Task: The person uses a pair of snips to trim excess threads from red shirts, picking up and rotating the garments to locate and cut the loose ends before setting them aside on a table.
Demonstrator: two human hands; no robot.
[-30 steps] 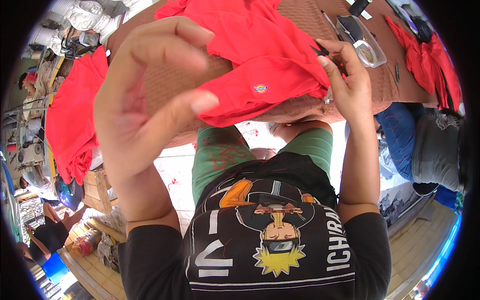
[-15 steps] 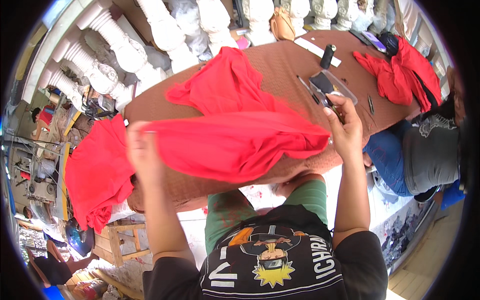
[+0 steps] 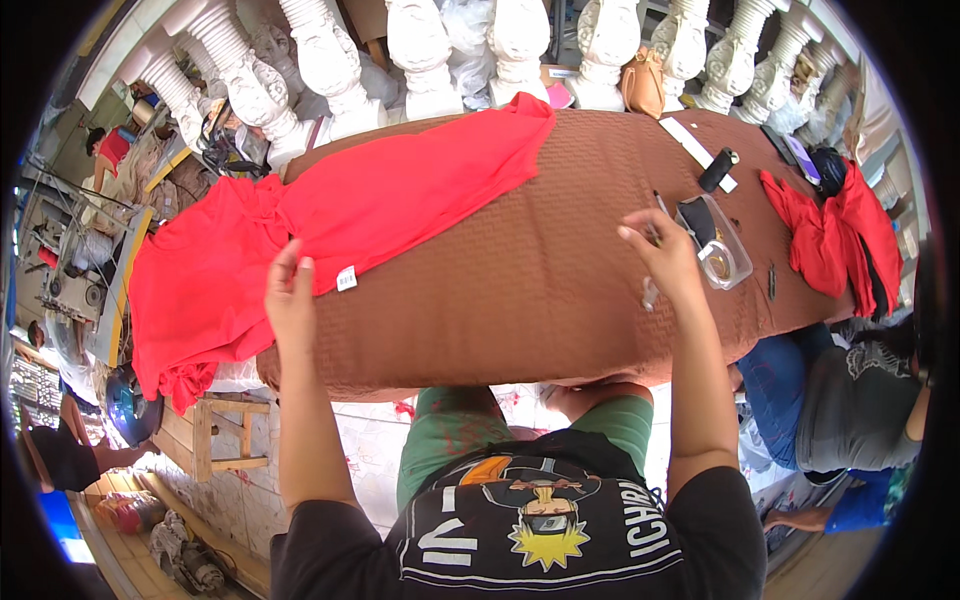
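Note:
A red garment lies stretched over the back left of the brown-covered table. A small white tag sticks out at its near edge. Just left of the tag, my left hand is raised with thumb and fingers apart, holding nothing. More red cloth hangs over the table's left end. My right hand is curled above the table's right half, around what look like small metal thread snips, mostly hidden by the fingers. A clear plastic box with small items lies right beside that hand.
A black thread spool lies by a white strip. Another red garment lies at the right end, near a seated person. A tan bag stands against white balusters. A wooden stool stands lower left.
The red garment has gone from in front of me to the back left of the table, and my left hand has let go of it. The right hand has moved slightly down and left.

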